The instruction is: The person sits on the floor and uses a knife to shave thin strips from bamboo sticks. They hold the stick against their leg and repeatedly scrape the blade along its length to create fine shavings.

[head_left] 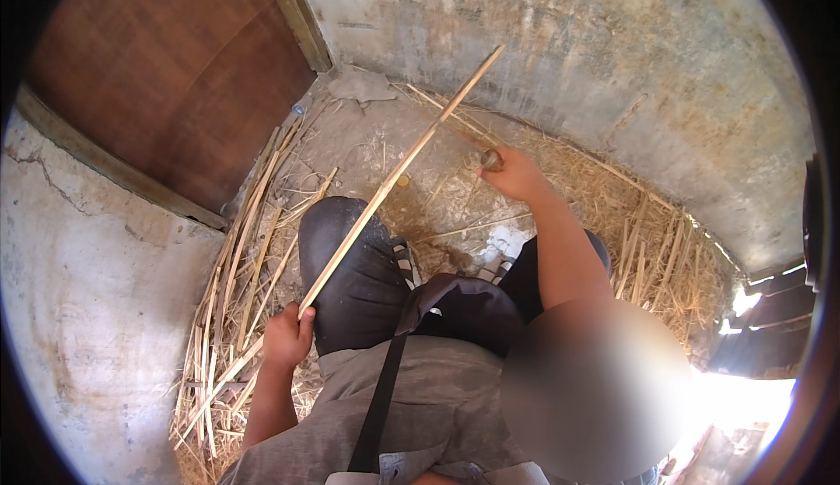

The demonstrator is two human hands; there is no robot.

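Observation:
My left hand (287,336) is closed around the lower end of a long, pale bamboo strip (385,189). From there the strip slants up and to the right, passing over my left knee, and its far end stands free near the back wall. To the right, my right hand (518,175) is closed on a short-handled tool (492,159) with a greyish, rounded end. A thin brownish part seems to stick out from it toward the strip, too blurred to tell if it is a blade. Strip and right hand are apart.
Loose split strips (241,266) lie in a pile along the left wall. Straw and shavings (652,249) cover the floor at right. A brown door (175,65) stands at far left, and a stained wall (560,38) closes off the back. My knees (346,257) are bent in front.

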